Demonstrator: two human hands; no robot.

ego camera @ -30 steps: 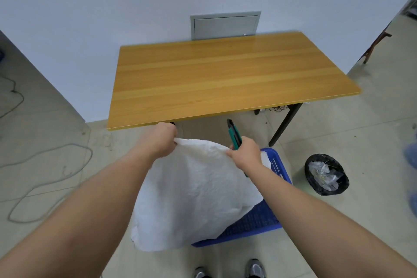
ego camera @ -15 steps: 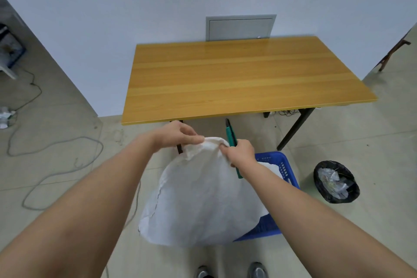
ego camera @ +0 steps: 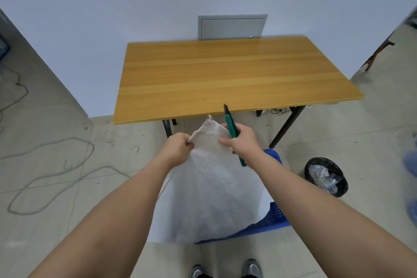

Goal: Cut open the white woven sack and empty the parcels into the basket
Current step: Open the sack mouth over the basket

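Two hands hold up a white woven plastic sack above a blue slotted plastic basket, which sits on the floor just in front of the wooden-topped counter. Left hand: fingers curled & clamped on the sack's upper left edge. Right hand: thumb & fingers pinch the sack's upper right edge while also gripping a green-handled utility knife, blade end pointing up toward the counter's near edge, butt end sticking out below the wrist. One sack corner pokes up between both hands; rest of the sack hangs down wide, covering most of the basket, only the basket's right rim & front right corner visible. Can't tell what's inside the sack or basket, no parcels visible.

Right of the basket, well apart: round bin w/ black liner, crumpled clear plastic inside. Left of the counter: grey cable looping over the tiled floor. Behind the counter, on the wall: grey metal hatch panel. Below the sack, at bottom edge: toes of two grey shoes.
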